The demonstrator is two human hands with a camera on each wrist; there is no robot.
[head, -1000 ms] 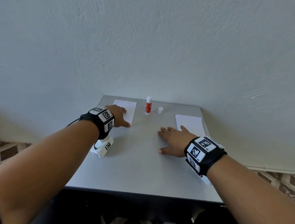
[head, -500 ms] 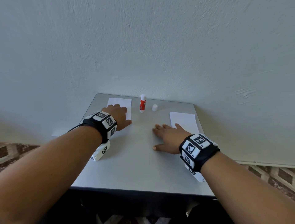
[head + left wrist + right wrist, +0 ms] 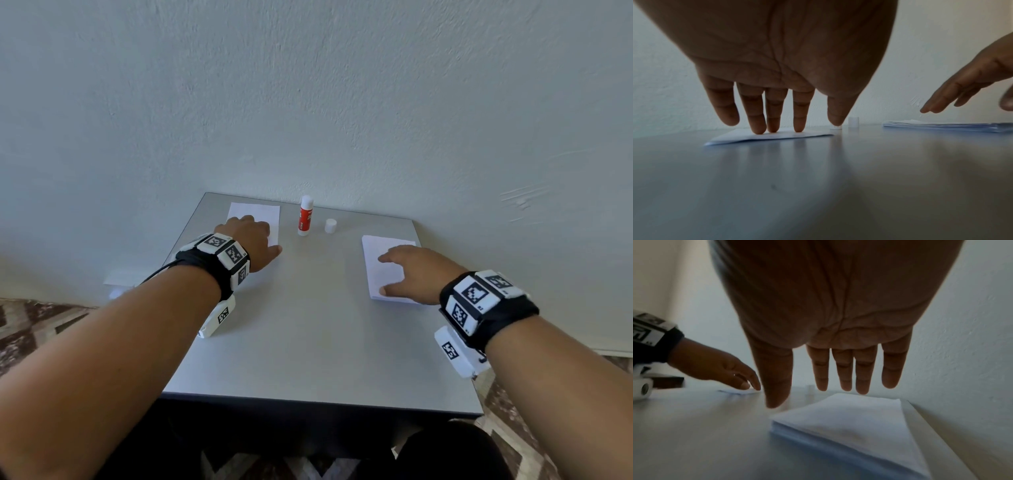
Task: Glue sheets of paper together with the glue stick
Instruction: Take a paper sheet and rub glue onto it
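A red-and-white glue stick (image 3: 304, 216) stands uncapped at the back of the grey table (image 3: 308, 342), its white cap (image 3: 330, 226) just to its right. My left hand (image 3: 251, 236) rests with straight fingertips (image 3: 758, 128) on a thin white sheet (image 3: 255, 214) at the back left. A stack of white paper (image 3: 380, 270) lies at the right. My right hand (image 3: 411, 274) hovers flat and open just above that stack (image 3: 849, 418), its fingers (image 3: 844, 374) straight and apart from the paper.
A pale plastered wall (image 3: 342, 102) rises directly behind the table. The table's front edge (image 3: 308, 399) is near me, and patterned floor (image 3: 34, 322) shows on both sides. Bare tabletop lies between the two hands.
My right hand has moved right from the bare table middle to over the paper stack. The left hand has slid slightly further onto its sheet. The head view has shifted.
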